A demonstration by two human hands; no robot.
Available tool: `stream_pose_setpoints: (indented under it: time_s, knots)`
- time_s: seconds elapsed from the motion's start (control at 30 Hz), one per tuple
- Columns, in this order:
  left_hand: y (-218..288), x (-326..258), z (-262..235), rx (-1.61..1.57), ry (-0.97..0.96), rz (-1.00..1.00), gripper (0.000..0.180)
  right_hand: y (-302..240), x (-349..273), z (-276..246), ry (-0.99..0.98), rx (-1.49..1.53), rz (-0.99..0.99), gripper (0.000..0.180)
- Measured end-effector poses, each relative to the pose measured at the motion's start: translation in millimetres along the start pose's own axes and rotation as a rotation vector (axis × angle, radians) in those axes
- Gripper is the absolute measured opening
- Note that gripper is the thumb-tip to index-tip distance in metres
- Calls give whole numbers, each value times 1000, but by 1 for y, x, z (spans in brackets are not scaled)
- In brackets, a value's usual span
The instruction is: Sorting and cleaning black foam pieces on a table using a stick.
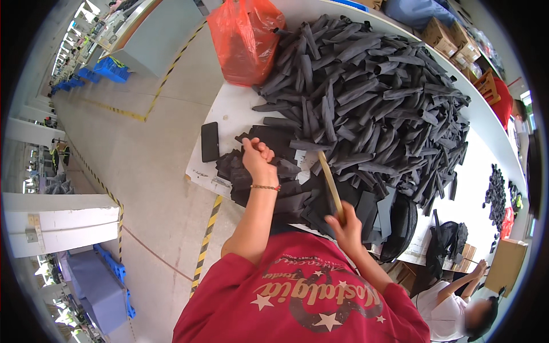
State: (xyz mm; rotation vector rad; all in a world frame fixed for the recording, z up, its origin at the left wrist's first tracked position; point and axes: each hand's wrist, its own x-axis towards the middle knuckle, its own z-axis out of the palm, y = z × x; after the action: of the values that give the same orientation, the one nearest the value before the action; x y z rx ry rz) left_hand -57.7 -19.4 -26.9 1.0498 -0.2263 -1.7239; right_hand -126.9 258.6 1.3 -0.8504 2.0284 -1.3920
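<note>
My right hand (347,227) is wrapped round the near end of a flat, pale wooden stick (330,186), which slants away to the upper left. Against the stick's far tip lies a dark grey fabric tube (309,146); whether the tip goes inside it I cannot tell. My left hand (259,157) is closed with its fingers curled, above flat dark fabric pieces (229,166) at the table's left corner. Anything inside its fingers is hidden. A large heap of rolled dark fabric tubes (366,97) rises just beyond both hands.
A black phone (210,142) lies on the white table (234,106) at its left edge. Behind it stands a red plastic bag (243,46). Black bags (400,228) and grey sheets (384,212) sit right of my right hand. Another person (452,308) works at the lower right.
</note>
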Motion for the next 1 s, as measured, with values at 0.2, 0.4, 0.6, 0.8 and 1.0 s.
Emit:
stream_pose_setpoints:
  time_s: [0.2, 0.4, 0.6, 0.8, 1.0]
  knots:
    - [-45, -44, 0, 251, -34, -249, 32, -4, 80, 44, 42, 85, -200, 12]
    - [-18, -65, -3, 994, -1236, -392, 27, -6, 107, 14, -115, -54, -184, 7]
    - [-32, -81, 10, 1035, -973, -132, 32, -43, 154, 13, 219, -59, -300, 18]
    - [-17, -99, 28, 894, -953, -115, 32, -86, 216, 4, 582, -35, -296, 24]
    - [8, -25, -34, 1506, -831, 733, 5, -113, 325, -127, 910, -173, -240, 37]
